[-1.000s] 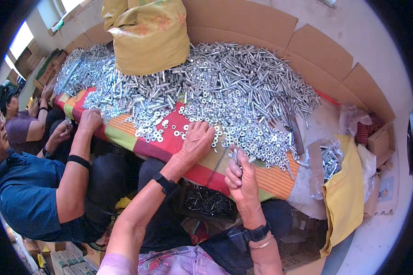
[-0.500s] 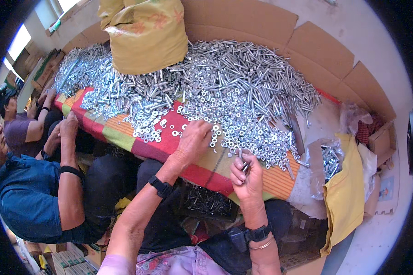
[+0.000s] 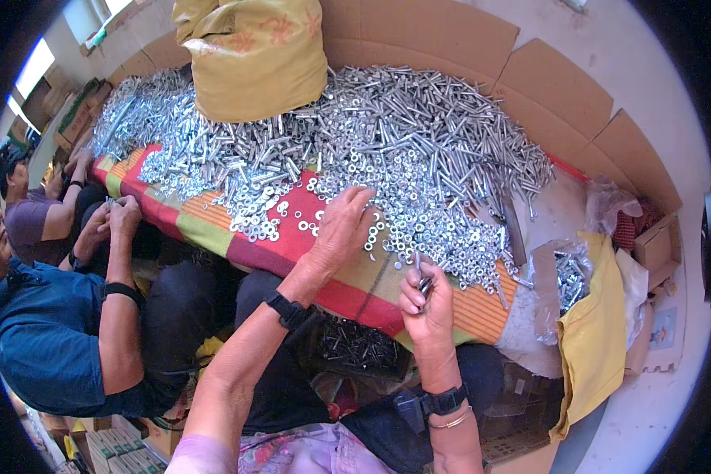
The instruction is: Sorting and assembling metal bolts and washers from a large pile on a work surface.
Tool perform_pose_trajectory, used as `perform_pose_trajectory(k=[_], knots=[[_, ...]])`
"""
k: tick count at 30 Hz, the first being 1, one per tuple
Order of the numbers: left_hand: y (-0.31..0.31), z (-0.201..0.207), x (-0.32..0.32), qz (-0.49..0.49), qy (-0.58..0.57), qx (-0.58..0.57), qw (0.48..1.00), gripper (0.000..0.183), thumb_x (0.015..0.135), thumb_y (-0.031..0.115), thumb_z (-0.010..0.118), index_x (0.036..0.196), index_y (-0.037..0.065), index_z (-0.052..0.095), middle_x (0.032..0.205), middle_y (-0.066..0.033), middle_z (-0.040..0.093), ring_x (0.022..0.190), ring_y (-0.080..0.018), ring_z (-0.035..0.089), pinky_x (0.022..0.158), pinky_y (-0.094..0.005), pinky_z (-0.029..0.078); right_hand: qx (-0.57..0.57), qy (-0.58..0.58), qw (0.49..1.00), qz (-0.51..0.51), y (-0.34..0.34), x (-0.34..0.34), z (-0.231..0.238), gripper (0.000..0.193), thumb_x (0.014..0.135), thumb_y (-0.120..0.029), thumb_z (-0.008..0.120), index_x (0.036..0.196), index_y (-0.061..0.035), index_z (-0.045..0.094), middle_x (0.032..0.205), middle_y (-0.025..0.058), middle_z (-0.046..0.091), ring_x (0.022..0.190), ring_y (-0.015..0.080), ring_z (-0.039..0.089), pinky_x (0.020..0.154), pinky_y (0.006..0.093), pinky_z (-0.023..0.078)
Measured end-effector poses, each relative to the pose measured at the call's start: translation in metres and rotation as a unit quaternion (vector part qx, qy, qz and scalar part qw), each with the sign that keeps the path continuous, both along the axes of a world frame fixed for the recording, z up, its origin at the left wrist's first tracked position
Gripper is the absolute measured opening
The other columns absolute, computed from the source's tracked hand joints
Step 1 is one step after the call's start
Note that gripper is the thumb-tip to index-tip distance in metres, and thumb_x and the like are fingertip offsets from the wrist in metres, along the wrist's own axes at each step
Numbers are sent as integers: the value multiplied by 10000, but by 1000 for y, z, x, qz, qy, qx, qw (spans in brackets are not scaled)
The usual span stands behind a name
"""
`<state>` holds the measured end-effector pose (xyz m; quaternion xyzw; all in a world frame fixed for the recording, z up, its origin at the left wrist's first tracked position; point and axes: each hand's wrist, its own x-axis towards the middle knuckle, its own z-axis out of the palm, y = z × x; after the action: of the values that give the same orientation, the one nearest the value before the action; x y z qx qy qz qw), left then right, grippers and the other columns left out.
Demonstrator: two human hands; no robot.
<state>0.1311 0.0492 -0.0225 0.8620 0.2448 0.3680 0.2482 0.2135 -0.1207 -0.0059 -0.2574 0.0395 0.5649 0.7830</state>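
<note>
My right hand is closed around silvery metal bolts, held upright near the front edge of the cloth-covered table. One thin shank sticks up above the fingertips. My left hand is over the near edge of the hardware heap, fingers bent and drawn together. Whatever its fingertips hold is hidden. Loose washers lie left of it on the red cloth, and many small nuts are spread to its right. Behind both hands rises a long heap of bolts.
A yellow sack stands at the back against cardboard sheets. At right lie a clear bag of hardware and a yellow cloth. Below the table is a box of dark bolts. Two co-workers sit at left, the nearer in a blue shirt.
My left hand has moved slightly up and away, toward the heap. My right hand stays in place, still gripping the bolts. The nearer co-worker's hands have shifted a little.
</note>
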Motion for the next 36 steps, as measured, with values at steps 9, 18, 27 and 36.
perform_pose_trajectory(k=[9, 18, 27, 36], knots=[[-16, -14, -42, -66, 116, 159, 978, 212, 796, 76, 561, 1001, 28, 583, 1128, -125, 553, 1014, -300, 531, 874, -403, 406, -41, -111, 993, 11, 1, -6, 7, 161, 875, -127, 485, 1014, -60, 528, 702, 32, 523, 418, 64, 378, 329, 176, 286], [-27, -10, -63, 41, 102, 60, 992, 294, 798, 119, 573, 1075, 20, 556, 1140, -135, 544, 1072, -286, 501, 922, -397, 365, 2, -33, 997, 64, -4, -4, -4, 167, 897, -208, 490, 943, -51, 524, 554, -46, 371, 389, 47, 321, 322, 179, 259], [-33, -9, -69, 27, 90, 75, 993, 268, 788, 117, 576, 1036, 16, 566, 1111, -125, 555, 1078, -281, 501, 934, -405, 348, -17, -73, 997, 20, -4, -5, -4, 207, 910, -228, 478, 971, -36, 525, 578, -29, 416, 405, 48, 348, 323, 182, 269], [-34, -7, -65, 9, 62, 81, 995, 209, 779, 73, 586, 980, 17, 590, 1045, -133, 584, 970, -292, 543, 862, -391, 405, -104, -97, 990, 10, 5, -14, 3, 206, 891, -216, 515, 1001, -44, 539, 569, -20, 416, 391, 43, 346, 307, 176, 252]])
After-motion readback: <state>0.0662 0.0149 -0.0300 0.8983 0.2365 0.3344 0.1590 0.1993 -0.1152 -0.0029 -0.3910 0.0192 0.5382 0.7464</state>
